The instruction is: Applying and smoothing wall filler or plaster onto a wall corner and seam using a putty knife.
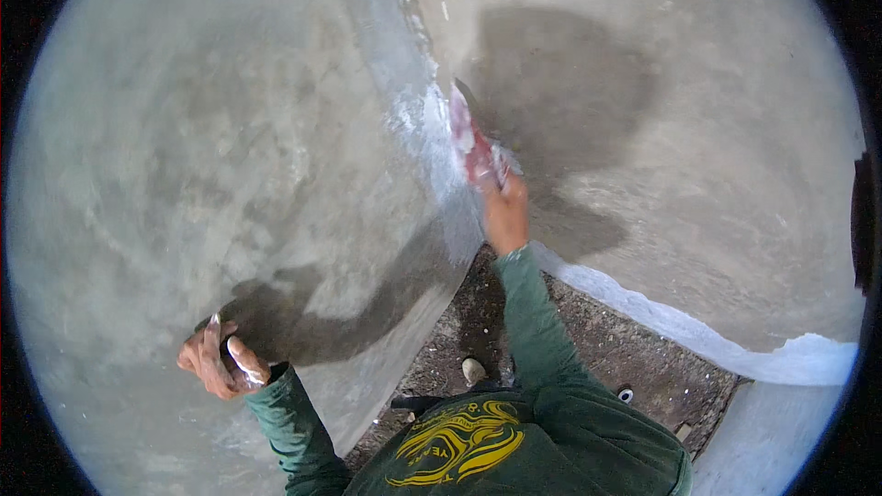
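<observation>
My right hand (505, 207) is closed around a slim reddish tool (471, 133), smeared with white paste and blurred by motion. Its narrow grey tip points up along the corner where two grey plastered walls meet. White paste (427, 129) lies in a rough band down that corner, just left of the tool. Off to the left, my left hand (223, 360) is in front of the left wall (211, 156), its fingers curled and streaked white. Whatever may be inside those fingers is hidden.
The right wall (717, 129) carries my shadow, and a pale ledge (643, 308) runs along its foot. Below is rough dark ground (606, 340) with a small stone (473, 370) and a small white ring-shaped piece (626, 395). A dark object (864, 220) stands at the right rim.
</observation>
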The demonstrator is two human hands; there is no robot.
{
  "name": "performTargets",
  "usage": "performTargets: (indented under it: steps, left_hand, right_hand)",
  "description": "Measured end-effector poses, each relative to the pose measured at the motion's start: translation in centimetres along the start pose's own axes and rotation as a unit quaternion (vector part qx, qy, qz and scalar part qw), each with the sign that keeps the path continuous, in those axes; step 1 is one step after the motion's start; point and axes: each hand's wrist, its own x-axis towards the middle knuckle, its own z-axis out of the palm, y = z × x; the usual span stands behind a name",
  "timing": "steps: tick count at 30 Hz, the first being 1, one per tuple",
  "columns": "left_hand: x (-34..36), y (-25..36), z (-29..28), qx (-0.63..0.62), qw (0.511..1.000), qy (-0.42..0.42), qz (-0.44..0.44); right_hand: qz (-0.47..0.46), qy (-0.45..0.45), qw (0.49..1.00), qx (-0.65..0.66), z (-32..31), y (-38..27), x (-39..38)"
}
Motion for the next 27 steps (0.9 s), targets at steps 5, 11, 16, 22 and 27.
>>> performTargets:
  steps: [5,11,16,22,27]
  left_hand:
    - [-0.1,-0.1,-0.2,0.001,1.0,-0.007,0.002]
    - [-0.1,0.0,-0.4,0.019,1.0,-0.018,0.004]
    - [-0.3,-0.1,-0.5,0.034,0.999,-0.027,0.001]
    - [-0.2,0.0,-0.4,0.027,0.999,-0.016,-0.015]
    - [-0.4,0.1,-0.1,0.009,1.0,-0.01,-0.025]
  right_hand:
    - [-0.03,-0.032,0.993,-0.108,1.3,7.7,3.8]
    - [0.01,-0.041,0.995,-0.093,3.1,8.9,5.1]
    - [-0.054,-0.017,0.994,-0.098,3.4,6.8,4.8]
    - [-0.029,-0.118,0.992,-0.031,3.2,0.8,4.1]
    - [-0.13,-0.146,0.981,0.01,4.0,0.3,2.4]
